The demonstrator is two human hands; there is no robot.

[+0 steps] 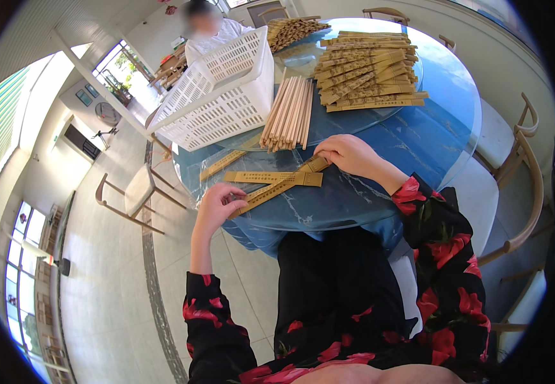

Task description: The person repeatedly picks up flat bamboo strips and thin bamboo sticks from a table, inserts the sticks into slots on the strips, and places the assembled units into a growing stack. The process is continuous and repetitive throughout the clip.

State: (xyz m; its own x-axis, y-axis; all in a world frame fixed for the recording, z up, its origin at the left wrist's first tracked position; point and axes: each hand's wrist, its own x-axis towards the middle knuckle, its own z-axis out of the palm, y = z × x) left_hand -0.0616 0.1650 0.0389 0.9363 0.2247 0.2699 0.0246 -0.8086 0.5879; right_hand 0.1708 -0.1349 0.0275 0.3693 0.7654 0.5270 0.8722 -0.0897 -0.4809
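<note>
My left hand (216, 206) pinches the lower left end of a narrow brown paper chopstick sleeve (276, 189). The sleeve slants up to my right hand (348, 154), whose fingers are closed on its other end. It crosses over a second brown sleeve (252, 176) lying on the glass tabletop. A third sleeve (222, 164) lies farther left, near the basket. Beyond my hands is a bundle of bare wooden chopsticks (288, 114). Behind my right hand, many brown sleeves form a large stacked pile (367, 69).
A white slotted plastic basket (226, 96) stands at the table's left side. Another brown heap (293, 32) lies at the far side. The round glass table (444, 147) has a blue cloth beneath. Wooden chairs (138, 192) stand around it. A person (210, 35) is beyond the basket.
</note>
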